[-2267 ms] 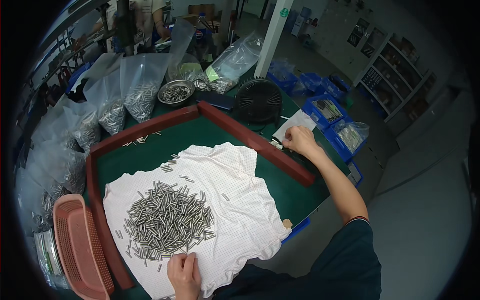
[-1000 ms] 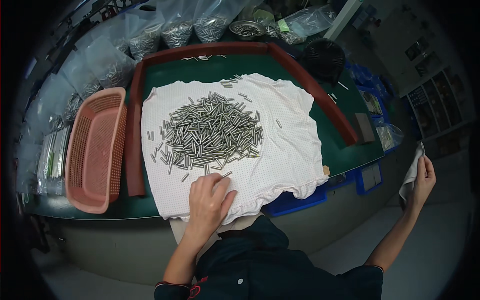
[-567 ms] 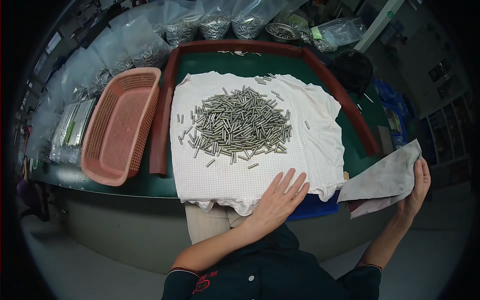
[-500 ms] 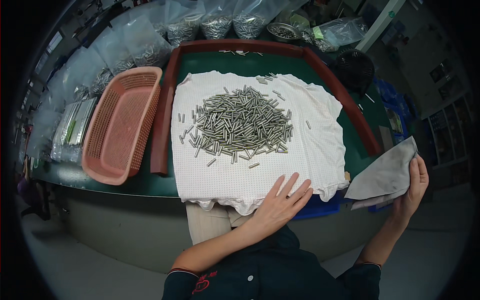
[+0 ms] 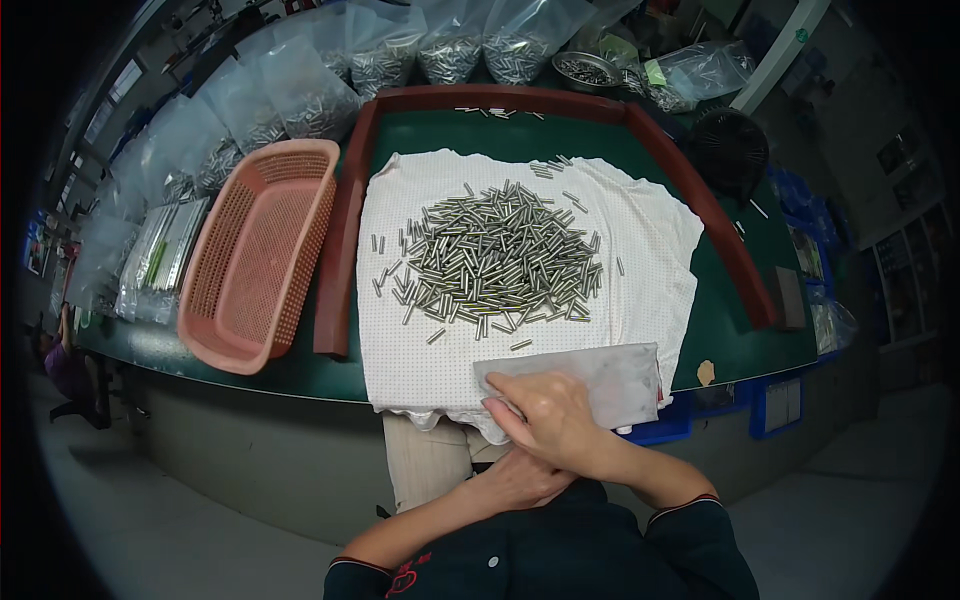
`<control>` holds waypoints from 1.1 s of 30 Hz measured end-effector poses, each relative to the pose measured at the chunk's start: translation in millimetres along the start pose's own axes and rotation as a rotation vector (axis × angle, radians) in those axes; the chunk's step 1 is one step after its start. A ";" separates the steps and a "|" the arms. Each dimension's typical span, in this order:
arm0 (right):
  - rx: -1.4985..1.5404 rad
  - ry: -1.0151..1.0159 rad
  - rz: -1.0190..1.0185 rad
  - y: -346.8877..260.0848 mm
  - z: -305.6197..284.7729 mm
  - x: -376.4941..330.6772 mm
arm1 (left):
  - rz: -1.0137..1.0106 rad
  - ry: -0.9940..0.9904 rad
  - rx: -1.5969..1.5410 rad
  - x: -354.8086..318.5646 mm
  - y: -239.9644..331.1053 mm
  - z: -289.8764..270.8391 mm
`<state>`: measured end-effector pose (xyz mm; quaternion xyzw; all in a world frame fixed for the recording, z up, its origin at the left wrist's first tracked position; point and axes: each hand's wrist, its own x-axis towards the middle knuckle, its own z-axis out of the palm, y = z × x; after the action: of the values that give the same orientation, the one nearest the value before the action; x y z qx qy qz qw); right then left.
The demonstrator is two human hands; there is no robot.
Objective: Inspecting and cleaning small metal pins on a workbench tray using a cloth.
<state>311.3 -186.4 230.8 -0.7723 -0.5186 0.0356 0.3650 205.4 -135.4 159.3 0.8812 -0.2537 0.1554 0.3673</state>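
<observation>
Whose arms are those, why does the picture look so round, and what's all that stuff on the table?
They're a person's arms; there's no robot here. A camera on their head looks down, and its very wide lens bends straight edges and darkens the rim. The right hand has its fingers on a grey cloth. The left hand is partly hidden beneath the right. On the green table lies a white cloth with a heap of little metal pins. A reddish-brown frame runs along three sides. Left of that is a pink basket.
</observation>
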 end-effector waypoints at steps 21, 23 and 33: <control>-0.342 0.319 0.686 83.0 -100.1 -52.0 | -0.296 0.027 0.466 33.0 -5.0 -80.9; -0.348 0.382 0.712 83.1 -102.5 -54.2 | -0.265 0.023 0.435 33.6 -7.4 -78.2; -0.471 0.608 0.687 105.7 -113.3 -78.9 | -0.220 0.104 0.284 32.7 -14.6 -78.7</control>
<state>406.1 -332.0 224.6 -0.9348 -0.0996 -0.1905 0.2829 233.6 -80.4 219.7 0.9375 -0.1122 0.1939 0.2664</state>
